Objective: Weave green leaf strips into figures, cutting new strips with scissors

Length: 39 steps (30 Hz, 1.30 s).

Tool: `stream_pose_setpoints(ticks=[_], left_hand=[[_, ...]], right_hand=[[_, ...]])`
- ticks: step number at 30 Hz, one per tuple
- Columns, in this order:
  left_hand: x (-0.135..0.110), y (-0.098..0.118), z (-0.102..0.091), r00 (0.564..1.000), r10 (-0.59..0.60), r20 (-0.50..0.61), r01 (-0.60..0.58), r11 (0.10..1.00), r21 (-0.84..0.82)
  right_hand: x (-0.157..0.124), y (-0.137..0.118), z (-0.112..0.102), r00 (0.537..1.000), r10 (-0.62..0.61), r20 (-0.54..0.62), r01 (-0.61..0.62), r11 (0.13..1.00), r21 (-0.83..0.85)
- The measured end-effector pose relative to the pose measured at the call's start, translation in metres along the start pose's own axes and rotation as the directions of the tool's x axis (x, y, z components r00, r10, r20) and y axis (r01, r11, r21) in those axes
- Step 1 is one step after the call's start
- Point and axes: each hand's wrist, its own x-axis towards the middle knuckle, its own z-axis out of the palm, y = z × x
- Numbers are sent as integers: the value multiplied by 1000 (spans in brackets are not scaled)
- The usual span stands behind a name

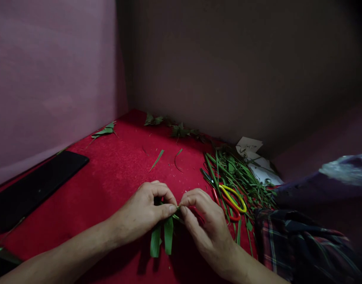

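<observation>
Low over the red cloth [110,193], my left hand [142,213] pinches green leaf strips [168,235] between thumb and forefinger. Two broad ends of the strips hang down below that hand. My right hand [207,225] meets it fingertip to fingertip, its thumb and forefinger closed on the thin end of the same strips. The exact spot where the strips meet is partly hidden by the fingers. Scissors [225,197] with red and yellow handles lie just beyond my right hand, against a heap of cut green leaves and stems [237,173].
A flat black slab [39,189] lies at the left by the pink wall [51,71]. Loose leaves [183,131] line the back edge. White paper pieces [264,171] rest behind the heap. Dark plaid fabric [299,244] and clear plastic [346,169] are at the right.
</observation>
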Motion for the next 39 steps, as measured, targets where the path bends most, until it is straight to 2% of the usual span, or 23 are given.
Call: stream_pose_setpoints(ticks=[5,10,18,24,27,32,39], left_hand=[[-1,0,-2,1000,-7,16,7,1000,13],[-2,0,-3,998,-17,52,15,999,45],[-1,1,-3,996,-16,89,17,1000,-10],[-1,-1,-1,998,-51,44,53,998,-39],[-2,-4,1,995,-70,69,77,992,-98],[-1,-5,4,978,-138,154,179,939,-293],[1,-8,5,983,-108,152,150,940,-305]], right_hand=[[2,-4,-1,997,61,48,-65,993,94],[3,-4,-1,997,58,53,-63,993,99],[1,-3,0,995,75,69,-83,990,118],[2,-1,0,995,97,27,-99,987,123],[2,0,0,997,77,-2,-76,991,113],[3,-1,0,998,65,-19,-63,991,120],[3,-2,-2,997,75,-32,-70,990,118]])
